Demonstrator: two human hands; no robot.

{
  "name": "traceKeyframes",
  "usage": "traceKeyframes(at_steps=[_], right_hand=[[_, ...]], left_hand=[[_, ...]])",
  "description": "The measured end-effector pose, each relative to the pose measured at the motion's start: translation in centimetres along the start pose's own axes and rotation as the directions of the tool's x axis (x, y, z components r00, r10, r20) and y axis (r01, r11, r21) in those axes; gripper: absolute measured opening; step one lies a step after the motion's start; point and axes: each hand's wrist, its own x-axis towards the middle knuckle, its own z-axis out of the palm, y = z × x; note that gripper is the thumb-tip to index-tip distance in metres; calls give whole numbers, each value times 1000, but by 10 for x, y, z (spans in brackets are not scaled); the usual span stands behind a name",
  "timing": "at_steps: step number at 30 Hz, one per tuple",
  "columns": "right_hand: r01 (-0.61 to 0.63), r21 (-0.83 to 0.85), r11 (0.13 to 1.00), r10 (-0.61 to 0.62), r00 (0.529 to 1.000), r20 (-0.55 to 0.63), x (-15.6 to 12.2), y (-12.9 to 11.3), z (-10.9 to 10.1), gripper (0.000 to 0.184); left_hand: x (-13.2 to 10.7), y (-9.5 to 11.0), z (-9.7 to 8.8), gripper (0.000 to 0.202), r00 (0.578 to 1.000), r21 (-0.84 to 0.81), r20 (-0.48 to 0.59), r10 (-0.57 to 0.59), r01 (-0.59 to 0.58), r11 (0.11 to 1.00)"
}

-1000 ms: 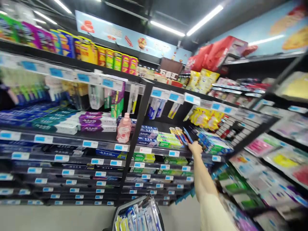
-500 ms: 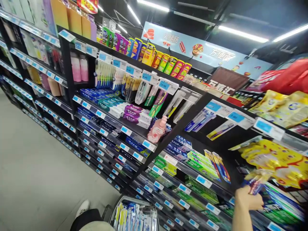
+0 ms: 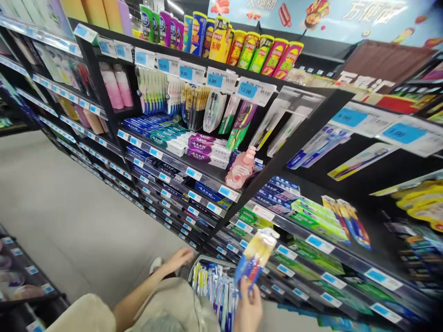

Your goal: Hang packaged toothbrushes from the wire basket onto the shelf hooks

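Fingers (image 3: 245, 284) of the right hand (image 3: 249, 308) grasp one toothbrush pack (image 3: 256, 255)

One pack shows in the right hand; blur hides whether a second lies behind it. Two similar yellow-and-blue packs (image 3: 353, 225) lie side by side on the shelf (image 3: 375, 214), near the green toothpaste boxes (image 3: 316, 219). One pink bottle (image 3: 241, 169) stands left of the upright post, and two pink containers (image 3: 117, 86) stand farther left. One basket (image 3: 218, 260) holds many packaged toothbrushes (image 3: 214, 288) — too overlapped to count.

The fingers close on the held pack's lower, blue-and-red end, so most of it extends beyond the fingertips. It is in the air in front of the lower shelf rows, just right of the basket in view.

Its pale hang-hole end points up and to the right, away from the person; the long axis slants from lower left to upper right.

The left hand (image 3: 182, 259) is near the basket's far left corner — whether its bent fingers grip anything cannot be told.
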Motion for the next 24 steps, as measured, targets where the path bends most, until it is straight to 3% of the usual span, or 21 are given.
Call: traceKeyframes(at_steps=[2,3,4,6,9,13,18,21,24], right_hand=[[-61,-50,997,69,982,177,-32,28,16,69],[-56,-79,995,74,963,258,-41,34,22,66],[-30,-100,995,61,943,326,-47,35,25,63],[62,-114,992,-9,908,420,-46,28,27,56],[191,-102,976,-119,868,483,-34,10,26,49],[207,-96,974,-123,830,543,-29,2,39,49],[69,-20,997,-46,831,554,-49,19,69,58],[-45,-67,997,77,762,643,-57,33,77,62],[-68,-130,989,140,704,696,-51,44,79,65]], left_hand=[[13,-7,21,44,987,-38,92,-128,132,991],[20,-8,32,44,975,-138,142,-171,190,972],[27,-7,42,48,963,-194,201,-179,218,957],[37,0,58,61,961,-232,220,-171,221,947],[44,15,64,71,970,-227,204,-131,177,958],[43,36,48,62,991,-158,129,-42,63,985],[43,62,14,55,986,-48,-138,89,-97,994],[43,77,-12,52,957,-2,-249,147,-153,988],[43,87,-36,51,926,13,-337,168,-174,985]])
